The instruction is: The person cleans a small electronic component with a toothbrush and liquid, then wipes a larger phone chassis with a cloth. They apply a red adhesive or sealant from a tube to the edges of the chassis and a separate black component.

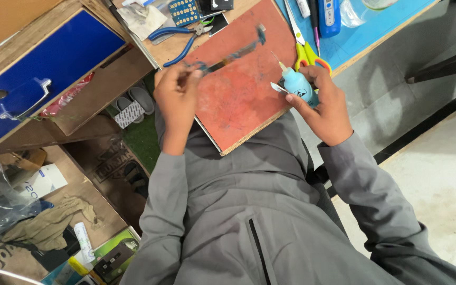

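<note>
Firmly in right hand [325,103], glue bottle [296,87]

Both arms, in grey sleeves, reach forward from the body with the elbows bent and the wrists bare. The left hand [177,100] is raised with its fingers pinched together at the tips, back of the hand facing up. The right hand [323,103] is curled closed, thumb pressed across the front, fingers wrapped inward.
</note>
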